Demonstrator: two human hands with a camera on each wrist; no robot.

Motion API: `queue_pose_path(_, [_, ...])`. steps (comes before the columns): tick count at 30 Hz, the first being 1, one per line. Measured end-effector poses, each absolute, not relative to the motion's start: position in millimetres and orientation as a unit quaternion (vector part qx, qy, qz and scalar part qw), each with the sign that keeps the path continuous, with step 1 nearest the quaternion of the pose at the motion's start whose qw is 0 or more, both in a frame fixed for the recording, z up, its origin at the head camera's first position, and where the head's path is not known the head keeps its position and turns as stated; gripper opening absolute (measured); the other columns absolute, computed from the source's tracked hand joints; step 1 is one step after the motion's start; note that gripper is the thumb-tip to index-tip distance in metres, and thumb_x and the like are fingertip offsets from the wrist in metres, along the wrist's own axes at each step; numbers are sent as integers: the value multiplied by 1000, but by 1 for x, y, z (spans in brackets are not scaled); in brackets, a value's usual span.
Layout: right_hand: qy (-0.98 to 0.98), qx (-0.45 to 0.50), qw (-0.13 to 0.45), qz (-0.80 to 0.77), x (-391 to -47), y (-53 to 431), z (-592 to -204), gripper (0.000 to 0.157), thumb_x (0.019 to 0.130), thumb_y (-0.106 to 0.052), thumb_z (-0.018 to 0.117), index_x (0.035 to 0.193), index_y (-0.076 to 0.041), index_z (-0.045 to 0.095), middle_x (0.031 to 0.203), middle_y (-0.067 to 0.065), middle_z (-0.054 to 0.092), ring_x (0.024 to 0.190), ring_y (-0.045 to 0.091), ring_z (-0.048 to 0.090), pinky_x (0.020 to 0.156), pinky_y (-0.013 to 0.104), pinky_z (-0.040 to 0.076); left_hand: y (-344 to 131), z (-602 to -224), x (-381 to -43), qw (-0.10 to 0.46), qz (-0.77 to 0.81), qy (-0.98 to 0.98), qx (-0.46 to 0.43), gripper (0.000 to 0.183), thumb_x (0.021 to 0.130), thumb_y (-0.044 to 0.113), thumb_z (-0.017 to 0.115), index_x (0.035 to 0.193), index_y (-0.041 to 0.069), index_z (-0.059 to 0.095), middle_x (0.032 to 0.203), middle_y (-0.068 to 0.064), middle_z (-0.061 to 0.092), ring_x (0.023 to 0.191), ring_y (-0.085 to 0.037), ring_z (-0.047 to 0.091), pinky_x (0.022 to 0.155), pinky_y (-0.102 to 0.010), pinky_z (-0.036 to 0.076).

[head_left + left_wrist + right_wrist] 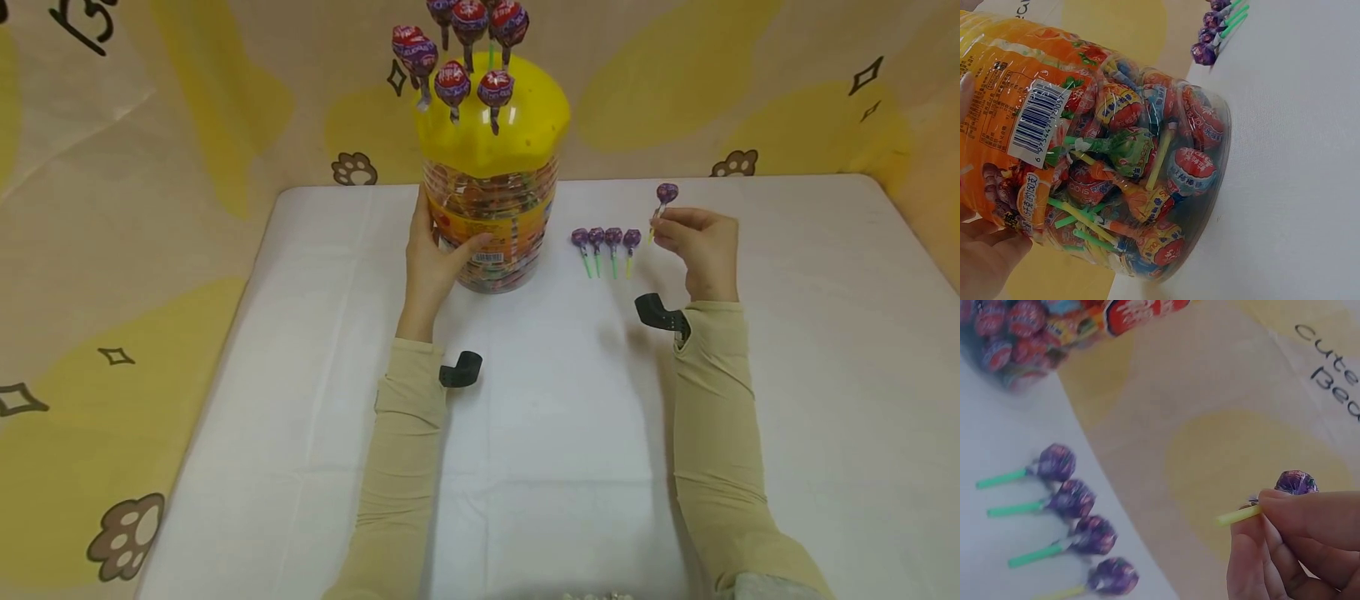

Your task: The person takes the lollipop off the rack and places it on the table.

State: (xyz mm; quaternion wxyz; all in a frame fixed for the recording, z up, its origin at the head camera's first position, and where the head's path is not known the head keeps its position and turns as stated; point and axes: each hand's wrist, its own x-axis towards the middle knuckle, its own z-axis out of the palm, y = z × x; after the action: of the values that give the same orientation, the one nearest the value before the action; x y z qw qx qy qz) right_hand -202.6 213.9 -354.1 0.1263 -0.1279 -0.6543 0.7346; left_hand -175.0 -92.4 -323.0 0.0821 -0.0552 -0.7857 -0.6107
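Note:
A clear plastic jar [491, 208] full of wrapped lollipops stands near the back of the table, topped by a yellow domed lid [517, 125] with several red-and-purple lollipops [452, 83] stuck upright in it. My left hand [435, 262] grips the jar's left side, thumb across the orange label [1004, 112]. To the right, my right hand [701, 246] pinches a purple-wrapped lollipop [667, 193] by its yellow stick [1238, 515], head up, above the table. Just left of that hand, several purple lollipops [613, 237] lie in a row, sticks toward me.
A white-covered table [562, 417] lies under both arms. Behind it hangs a yellow-and-beige patterned cloth [645, 100]. Black wrist mounts [461, 369] stick out from the sleeves. At the front edge is a small pale cluster [597, 596], mostly cut off.

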Motion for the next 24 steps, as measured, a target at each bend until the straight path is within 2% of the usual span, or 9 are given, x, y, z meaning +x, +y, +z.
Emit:
queue_pose_path(12, [-689,-168,53,703,-210,229,-388,22,83,9,66,71,-9,70,67,-4,67,60,6,65,61,17,56,-93,-323,-175,83,-612,-784,-58,89,86,7,71,152,1,11,154,-16,21,142,-27,21,116,-37,21])
queue_pose_path(19, [-720,-180,31,670,-211,232,-400,12,86,5,66,81,-5,70,67,-7,65,59,5,64,60,15,55,-92,-322,-176,81,-611,-785,-52,89,86,7,71,151,0,10,154,-16,21,142,-27,21,116,-35,21])
queue_pose_path(24, [-692,-178,32,699,-211,233,-405,23,85,11,63,71,-7,69,63,-4,66,56,6,62,57,16,55,-92,-322,-176,81,-612,-785,-52,90,86,8,71,151,0,10,154,-16,22,142,-26,22,116,-35,21])
